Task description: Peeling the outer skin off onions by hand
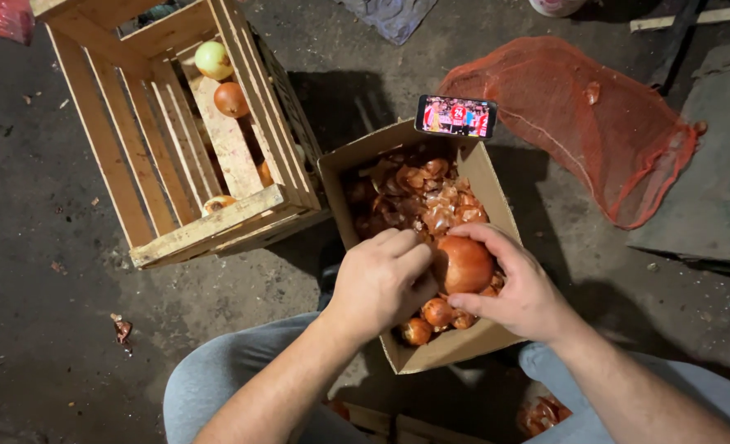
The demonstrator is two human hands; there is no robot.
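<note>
My right hand [519, 289] grips a large orange-brown onion [464, 265] over an open cardboard box [473, 344] that stands between my knees. My left hand [381, 281] presses against the onion's left side, fingers curled onto its skin. The box holds a heap of dry onion peels [421, 193] at its far end and a few small onions [436, 313] at the near end, just under my hands.
A wooden slat crate [217, 222] stands to the left with several onions [231, 99] inside. A phone [455, 115] with a lit screen leans on the box's far edge. An empty red mesh sack [579, 115] lies at the right on the dark floor.
</note>
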